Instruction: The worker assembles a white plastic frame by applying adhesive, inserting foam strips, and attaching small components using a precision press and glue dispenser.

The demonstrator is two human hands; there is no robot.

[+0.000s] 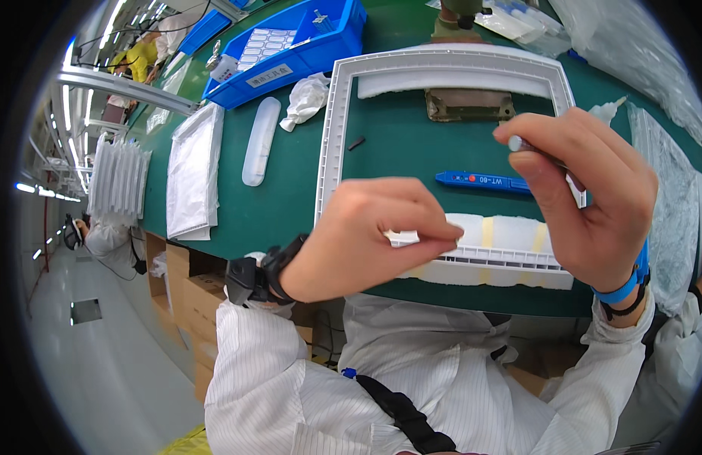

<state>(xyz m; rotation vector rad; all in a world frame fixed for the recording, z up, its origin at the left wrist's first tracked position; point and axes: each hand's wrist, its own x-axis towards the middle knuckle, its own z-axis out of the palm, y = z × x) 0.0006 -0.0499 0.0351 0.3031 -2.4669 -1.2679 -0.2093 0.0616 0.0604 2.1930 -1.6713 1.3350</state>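
My right hand is closed, with thumb and forefinger pinching a small grey cylindrical piece; the palm hides the rest of it. My left hand hovers over the near left part of a large white plastic frame, its thumb and fingertips pressed together. Whatever lies between those fingertips is too small to make out. Inside the frame a blue pen-shaped tool rests on the green table, its right end behind my right hand. A small black piece lies near the frame's left side. White padding with yellow tape strips lines the near side.
At the back left stands a blue bin with labels and a small bottle. Left of the frame lie a long translucent case, a crumpled white cloth and a white wrapped panel. A metal fixture stands behind; plastic bags cover the right.
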